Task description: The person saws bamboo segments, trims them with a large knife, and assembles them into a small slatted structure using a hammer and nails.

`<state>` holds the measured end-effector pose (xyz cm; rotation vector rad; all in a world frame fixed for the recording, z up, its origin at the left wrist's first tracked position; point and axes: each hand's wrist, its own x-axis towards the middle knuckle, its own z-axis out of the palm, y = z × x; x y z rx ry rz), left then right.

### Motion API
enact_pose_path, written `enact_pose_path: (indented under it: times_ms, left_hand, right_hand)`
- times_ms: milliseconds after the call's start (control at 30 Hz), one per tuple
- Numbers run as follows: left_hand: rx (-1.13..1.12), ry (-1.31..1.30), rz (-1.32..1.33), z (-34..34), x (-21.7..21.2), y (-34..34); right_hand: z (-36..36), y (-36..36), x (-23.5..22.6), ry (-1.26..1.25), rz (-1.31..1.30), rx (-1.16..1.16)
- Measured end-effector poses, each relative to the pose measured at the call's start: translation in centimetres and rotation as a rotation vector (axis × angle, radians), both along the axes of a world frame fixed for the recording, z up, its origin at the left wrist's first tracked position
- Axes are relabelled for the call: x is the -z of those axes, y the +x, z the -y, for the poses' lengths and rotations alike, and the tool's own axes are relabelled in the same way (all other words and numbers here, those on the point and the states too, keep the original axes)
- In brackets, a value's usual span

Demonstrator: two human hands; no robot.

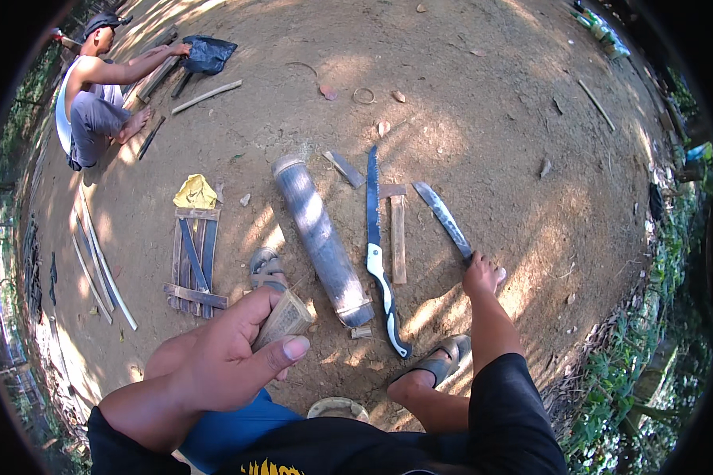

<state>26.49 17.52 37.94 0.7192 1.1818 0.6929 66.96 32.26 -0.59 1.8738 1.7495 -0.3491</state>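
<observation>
My left hand (226, 348) is closed around a short split piece of bamboo (284, 323), thumb pressed along its near side. Further right, my right hand (483, 275) grips the handle of a machete (445, 218), whose blade slants away to the upper left, low over the dirt. Between my hands lies a thick dark bamboo tube (318, 233). Beside it rests a pruning saw (373, 198) with a white and black handle. Two wooden strips, one of them a long bamboo slat (398, 241), lie between saw and machete, meeting at a corner.
At the left lie several slats (196, 269) with crosspieces, near a crumpled yellow wrapper (195, 191). Thin sticks (95, 253) lie farther left. A person (95, 95) squats at the far left, one hand at a black plastic bag (209, 54). Green plants (610, 404) border the right.
</observation>
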Motion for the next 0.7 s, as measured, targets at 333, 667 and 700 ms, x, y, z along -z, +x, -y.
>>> enact_pose_path:
  times_ms: [333,667,700]
  left_hand:
    - [0.321,0.309,-0.368,-0.3,1.0,0.7]
    - [0.25,0.789,-0.527,1.1,-0.4,3.2]
    - [0.247,0.829,-0.529,1.3,-0.5,3.6]
  right_hand:
    - [-0.2,-2.4,-4.3,-0.086,-0.26,0.16]
    - [3.5,-5.6,-29.0,0.409,-0.89,-0.089]
    - [4.6,-6.0,-32.1,0.446,-0.93,-0.16]
